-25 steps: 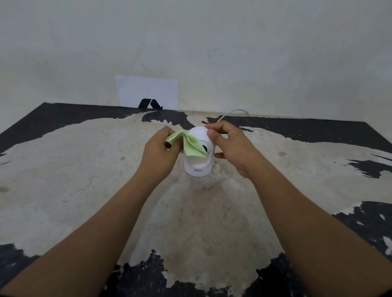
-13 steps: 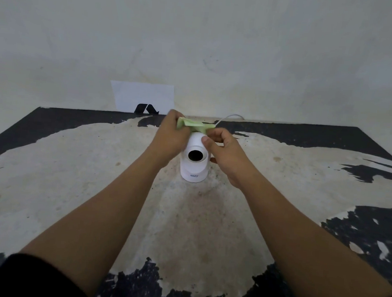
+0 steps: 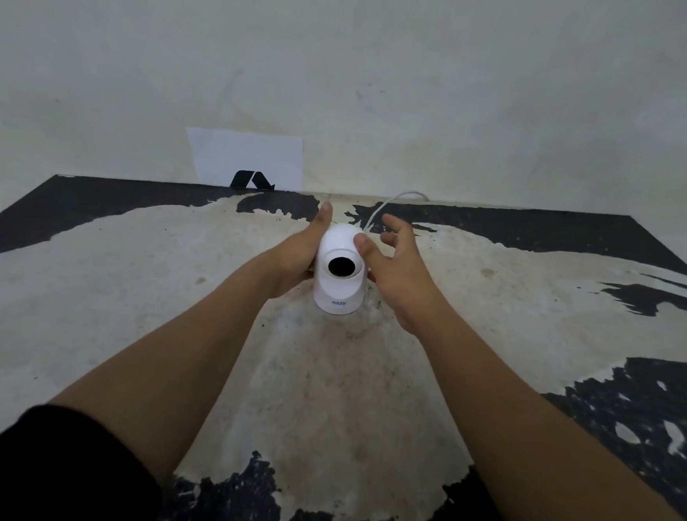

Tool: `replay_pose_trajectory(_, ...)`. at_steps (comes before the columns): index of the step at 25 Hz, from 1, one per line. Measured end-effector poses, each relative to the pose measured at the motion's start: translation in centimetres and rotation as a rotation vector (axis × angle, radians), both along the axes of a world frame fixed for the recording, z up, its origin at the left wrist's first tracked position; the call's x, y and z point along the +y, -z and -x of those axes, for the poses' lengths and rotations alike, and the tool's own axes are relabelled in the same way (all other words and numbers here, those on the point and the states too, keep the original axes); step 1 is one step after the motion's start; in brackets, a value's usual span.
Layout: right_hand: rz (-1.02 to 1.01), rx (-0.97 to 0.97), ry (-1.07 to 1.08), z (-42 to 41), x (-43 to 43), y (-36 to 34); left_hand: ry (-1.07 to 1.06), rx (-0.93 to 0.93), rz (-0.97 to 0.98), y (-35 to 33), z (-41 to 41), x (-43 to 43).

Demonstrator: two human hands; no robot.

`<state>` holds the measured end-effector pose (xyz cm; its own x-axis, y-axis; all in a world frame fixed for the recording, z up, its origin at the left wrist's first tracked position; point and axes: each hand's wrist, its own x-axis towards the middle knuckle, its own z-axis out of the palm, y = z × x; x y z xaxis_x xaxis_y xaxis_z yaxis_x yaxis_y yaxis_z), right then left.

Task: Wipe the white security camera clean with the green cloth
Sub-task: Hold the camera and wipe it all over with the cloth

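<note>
Left hand [image 3: 293, 259] flat against the camera [image 3: 339, 270], bracing it upright on the worktop [image 3: 128, 286]; right hand [image 3: 394, 272] fingers spread, thumb touching the dome; cloth hidden.

Smooth glossy white plastic security camera [image 3: 339, 272], worn tabletop [image 3: 128, 286] with flaking black coating, matt paper sheet [image 3: 245, 156]

Camera [image 3: 339, 274]: stands upright on the table [image 3: 128, 286], lens toward me.
My left hand [image 3: 299, 257]: against the camera's left side, fingers reaching behind it.
My right hand [image 3: 390, 271]: just right of the camera, thumb on its head.
Cable [image 3: 390, 202]: behind the camera, running right.
Paper sheet [image 3: 245, 158]: behind and left of the camera, against the wall [image 3: 468, 86].
</note>
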<state>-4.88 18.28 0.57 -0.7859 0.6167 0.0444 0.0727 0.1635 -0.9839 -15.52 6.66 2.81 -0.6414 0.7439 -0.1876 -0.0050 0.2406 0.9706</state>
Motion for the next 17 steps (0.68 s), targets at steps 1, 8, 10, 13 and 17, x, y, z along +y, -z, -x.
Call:
replay_pose_trajectory(1,0.005,0.002,0.003,0.0,-0.1,0.0,-0.004,-0.019,-0.010,0.3,-0.1,-0.2)
replay_pose_trajectory(8,0.023,0.015,-0.051,-0.1,-0.6,-0.3,-0.325,-0.083,-0.071,2.9,-2.7,-2.3)
replay_pose_trajectory(10,0.029,0.009,-0.044,-0.1,-0.7,-0.5,-0.442,-0.018,-0.094,3.4,-4.7,-2.5)
replay_pose_trajectory(13,0.022,0.001,-0.039,-0.1,-0.9,-0.7,-0.511,0.187,-0.094,4.2,-7.6,-2.4)
replay_pose_trajectory(17,0.009,-0.008,-0.029,-0.3,-1.0,-1.0,-0.541,0.303,-0.012,4.4,-9.6,-3.2)
